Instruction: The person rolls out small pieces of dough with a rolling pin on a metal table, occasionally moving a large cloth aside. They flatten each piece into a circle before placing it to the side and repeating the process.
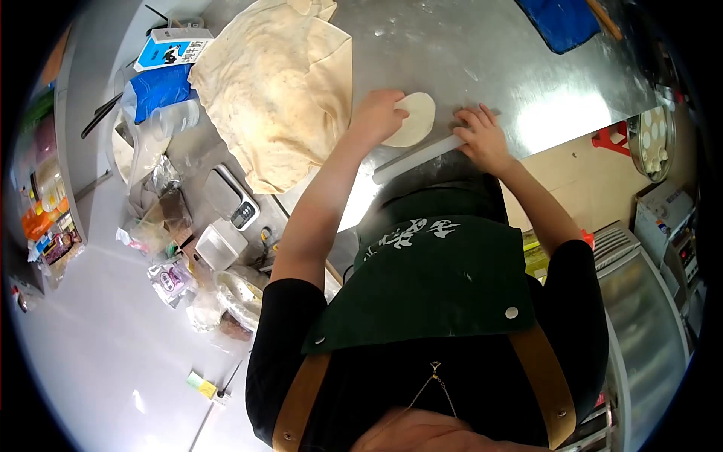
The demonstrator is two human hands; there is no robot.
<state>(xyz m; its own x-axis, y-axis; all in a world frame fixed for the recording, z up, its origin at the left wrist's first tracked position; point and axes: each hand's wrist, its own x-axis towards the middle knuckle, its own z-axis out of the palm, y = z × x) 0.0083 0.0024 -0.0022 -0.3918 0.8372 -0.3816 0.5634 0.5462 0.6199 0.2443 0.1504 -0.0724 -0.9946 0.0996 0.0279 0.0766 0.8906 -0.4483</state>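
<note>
A flat round of pale dough (415, 120) lies on the steel table (482, 45). My left hand (379, 117) has its fingers closed at the left edge of that round. A white rolling pin (418, 159) lies slanted near the table's front edge, just below the dough. At its right end is my right hand (482, 138), with fingers spread and bent over the pin. Left of my left hand, a large cream cloth (275, 90) covers something that I cannot see.
On the left are a blue and white milk carton (172, 49), a kitchen scale (232, 197), a white container (221, 245) and several bags. A blue cloth (561, 22) lies at the top right. A round tray (652, 139) with dough pieces stands far right.
</note>
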